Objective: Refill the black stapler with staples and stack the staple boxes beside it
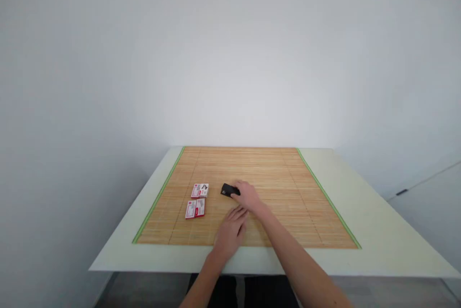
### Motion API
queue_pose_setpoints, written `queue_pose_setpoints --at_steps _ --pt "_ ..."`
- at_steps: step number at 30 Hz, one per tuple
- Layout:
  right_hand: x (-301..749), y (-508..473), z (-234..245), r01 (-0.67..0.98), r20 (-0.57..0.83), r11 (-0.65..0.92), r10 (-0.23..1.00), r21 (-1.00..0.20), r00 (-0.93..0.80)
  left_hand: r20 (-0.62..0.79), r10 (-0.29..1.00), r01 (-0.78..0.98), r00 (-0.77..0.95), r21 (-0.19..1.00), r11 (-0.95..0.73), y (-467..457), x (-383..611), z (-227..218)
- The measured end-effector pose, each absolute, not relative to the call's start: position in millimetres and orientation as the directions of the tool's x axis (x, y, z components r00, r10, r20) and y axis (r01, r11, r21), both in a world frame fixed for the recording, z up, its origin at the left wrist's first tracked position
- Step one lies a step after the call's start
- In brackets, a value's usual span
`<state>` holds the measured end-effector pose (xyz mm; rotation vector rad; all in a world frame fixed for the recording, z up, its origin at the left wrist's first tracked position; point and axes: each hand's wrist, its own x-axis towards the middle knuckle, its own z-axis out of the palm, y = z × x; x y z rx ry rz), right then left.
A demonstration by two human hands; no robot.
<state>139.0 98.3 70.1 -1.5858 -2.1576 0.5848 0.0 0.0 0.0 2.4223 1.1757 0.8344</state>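
Head: R hand point(247, 194) fwd, L hand point(231, 231) palm-down

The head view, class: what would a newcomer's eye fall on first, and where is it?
Probably the black object near the middle of the green-edged tan mat, with the right hand gripping its right end. Next come the red-and-white packs to its left, then the left hand, its fingers stretched out nearer the viewer.
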Motion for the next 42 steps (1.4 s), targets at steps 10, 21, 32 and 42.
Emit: queue_pose_setpoints --at_steps 10,21,32,42 --pt "215.4 73.8 87.8 0.71 0.036 0.444 0.859 -0.547 -0.51 0.39 0.873 0.794 0.292 0.41 -0.449 -11.7 7.6 13.9" --pt "188.3 61.0 84.4 0.776 0.212 0.301 0.953 -0.554 -0.218 0.404 0.877 0.832 0.258 0.369 -0.415 -11.2 9.4 15.6" --pt "281.3 20.1 30.4 0.164 -0.038 -0.094 0.95 -0.982 0.311 0.387 0.879 0.813 0.279 0.392 -0.431 -9.3 8.3 16.0" --pt "302.0 -14.1 21.4 0.229 0.091 -0.014 0.893 -0.973 0.44 0.461 0.872 0.924 -0.165 0.381 -0.027 10.2 -65.2 33.4"
